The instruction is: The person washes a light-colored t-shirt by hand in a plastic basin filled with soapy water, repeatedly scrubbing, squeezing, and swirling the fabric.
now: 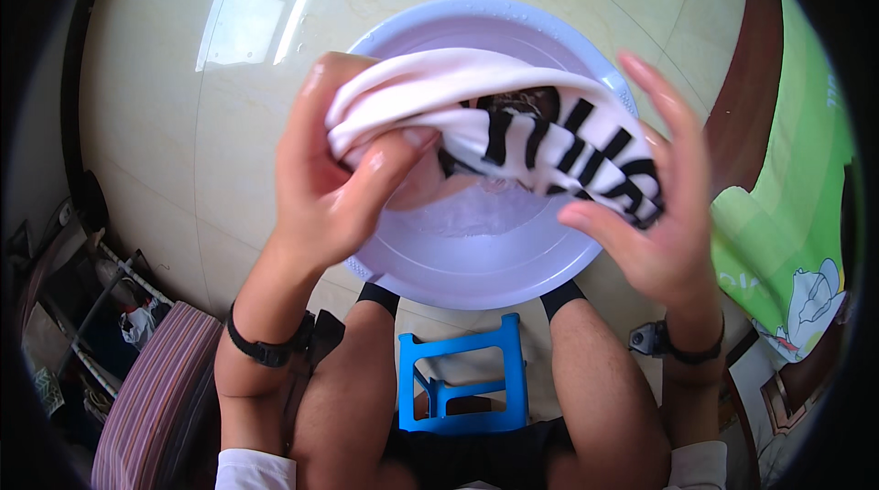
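Observation:
A white cloth with bold black lettering [474, 81], seemingly wet and bunched up, is held over a pale lavender plastic basin [453, 270]. My left hand [343, 181] grips its left end, thumb on top and fingers behind. At the cloth's right end is my right hand [659, 188], blurred, its thumb and a finger spread apart; whether it grips the cloth or only touches it cannot be told. Water [467, 212] stands in the basin below. Both wrists wear black straps.
A blue plastic stool [457, 428] stands between my knees. To the right hangs or lies a green printed sheet [796, 167]. A striped cushioned item [154, 394] and a rack with cloths [103, 311] are at lower left. Glossy floor tiles [151, 112] surround the basin.

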Available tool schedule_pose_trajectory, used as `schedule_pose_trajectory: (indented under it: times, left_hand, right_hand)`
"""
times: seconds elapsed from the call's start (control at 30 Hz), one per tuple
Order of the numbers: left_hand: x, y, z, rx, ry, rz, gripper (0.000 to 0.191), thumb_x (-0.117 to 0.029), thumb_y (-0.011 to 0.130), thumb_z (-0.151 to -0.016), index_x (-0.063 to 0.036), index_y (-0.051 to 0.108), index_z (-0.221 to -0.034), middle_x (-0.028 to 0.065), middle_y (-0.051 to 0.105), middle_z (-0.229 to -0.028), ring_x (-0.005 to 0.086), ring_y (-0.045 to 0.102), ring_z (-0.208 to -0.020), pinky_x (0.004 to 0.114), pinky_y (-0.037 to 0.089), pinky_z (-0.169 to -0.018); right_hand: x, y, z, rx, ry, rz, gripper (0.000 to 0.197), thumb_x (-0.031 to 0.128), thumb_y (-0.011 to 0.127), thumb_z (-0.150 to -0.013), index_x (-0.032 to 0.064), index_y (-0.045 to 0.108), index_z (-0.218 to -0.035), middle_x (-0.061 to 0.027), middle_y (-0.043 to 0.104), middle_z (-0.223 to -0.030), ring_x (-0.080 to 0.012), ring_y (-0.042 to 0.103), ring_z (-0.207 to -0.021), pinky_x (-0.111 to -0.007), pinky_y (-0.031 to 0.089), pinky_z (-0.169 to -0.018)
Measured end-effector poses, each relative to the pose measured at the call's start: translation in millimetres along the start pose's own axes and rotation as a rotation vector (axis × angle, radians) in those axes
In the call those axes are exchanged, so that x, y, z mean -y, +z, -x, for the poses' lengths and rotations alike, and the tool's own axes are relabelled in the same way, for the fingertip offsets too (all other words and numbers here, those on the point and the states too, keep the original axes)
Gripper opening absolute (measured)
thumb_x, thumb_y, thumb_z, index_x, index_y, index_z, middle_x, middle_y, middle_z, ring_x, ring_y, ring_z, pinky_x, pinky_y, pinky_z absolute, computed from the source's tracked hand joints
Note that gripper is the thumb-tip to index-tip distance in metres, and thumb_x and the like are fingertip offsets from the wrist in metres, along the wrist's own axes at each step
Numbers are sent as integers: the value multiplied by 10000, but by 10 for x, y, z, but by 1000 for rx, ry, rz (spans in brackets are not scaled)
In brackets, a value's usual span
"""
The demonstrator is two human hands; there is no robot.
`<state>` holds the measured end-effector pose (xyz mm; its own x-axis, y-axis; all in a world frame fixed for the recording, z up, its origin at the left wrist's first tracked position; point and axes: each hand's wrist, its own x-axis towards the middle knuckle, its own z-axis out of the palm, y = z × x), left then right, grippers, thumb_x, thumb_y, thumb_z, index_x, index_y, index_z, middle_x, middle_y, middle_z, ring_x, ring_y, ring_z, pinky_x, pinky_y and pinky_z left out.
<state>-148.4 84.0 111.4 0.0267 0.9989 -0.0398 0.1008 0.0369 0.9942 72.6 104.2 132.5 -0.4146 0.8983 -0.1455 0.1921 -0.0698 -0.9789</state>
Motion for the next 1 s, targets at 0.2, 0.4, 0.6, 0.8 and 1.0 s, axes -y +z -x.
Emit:
schedule_pose_trajectory:
  times: [0.2,0.4,0.6,0.8,1.0]
  left_hand:
    - [671,175,4,275,-221,-493,280,-185,573,-786,-24,501,-1004,147,524,-905,257,509,-839,322,405,-731]
    - [1190,403,236,451,-174,-906,606,-393,630,-692,-129,424,-1197,198,420,-1107,359,397,-1036,472,339,-834]
    - [1250,588,265,640,-245,-1167,761,-416,728,-540,-135,418,-1175,170,428,-1062,332,439,-969,517,354,-763]
    - [1452,700,374,654,-214,-1321,704,-370,735,-528,-107,442,-1111,111,511,-960,283,501,-913,469,385,-718]
    - [1363,778,400,801,-293,-1346,687,-387,713,-575,-45,441,-1105,121,551,-933,271,560,-862,464,424,-694]
  right_hand:
    - [-751,-17,-21,98,54,774,424,60,679,-615,32,504,-1000,-134,516,-940,-323,548,-754,-361,452,-618]
    - [-1312,225,-6,211,-46,1055,442,138,673,-610,103,504,-1017,-87,455,-1104,-278,427,-1029,-441,373,-739]
    - [-1407,425,44,456,172,1245,685,340,739,-558,111,433,-1127,-119,398,-1174,-308,370,-1083,-505,374,-770]
    - [-1558,420,80,474,198,1159,575,209,721,-562,80,466,-1060,-122,458,-1055,-322,452,-986,-439,452,-714]
    - [-1613,414,185,518,246,1022,521,212,664,-595,0,480,-1034,-169,536,-904,-352,537,-833,-421,460,-715]
